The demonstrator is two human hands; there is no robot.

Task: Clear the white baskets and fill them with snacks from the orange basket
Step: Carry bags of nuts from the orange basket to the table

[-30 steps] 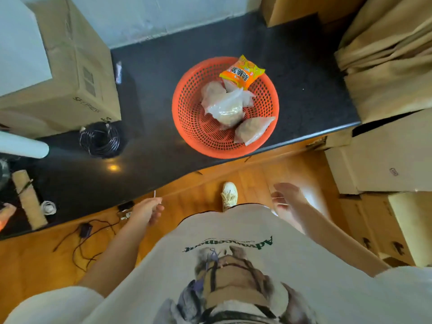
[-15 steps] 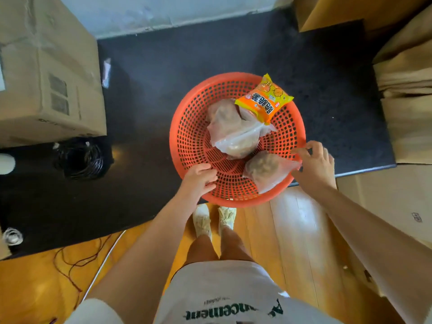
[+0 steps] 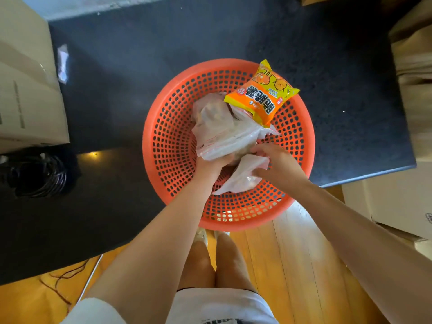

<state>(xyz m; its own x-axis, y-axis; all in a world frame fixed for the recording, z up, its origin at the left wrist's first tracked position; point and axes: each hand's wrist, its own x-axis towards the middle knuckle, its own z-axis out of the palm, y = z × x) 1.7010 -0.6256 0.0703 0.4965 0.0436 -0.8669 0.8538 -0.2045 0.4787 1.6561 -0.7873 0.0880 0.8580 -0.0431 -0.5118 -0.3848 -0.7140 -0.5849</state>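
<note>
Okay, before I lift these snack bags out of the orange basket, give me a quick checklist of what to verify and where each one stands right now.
1. Left hand grips the large clear bag: ok, fingers are tucked under its near edge.
2. Right hand holds the small clear bag: ok, fingers pinch its top.
3. Orange snack packet free of the lift: not ok, it lies partly on the large bag and may slide.
4. Orange basket steady on the black counter: not ok, its near rim overhangs the counter edge.
5. White baskets ready: cannot tell, none in view.
</note>
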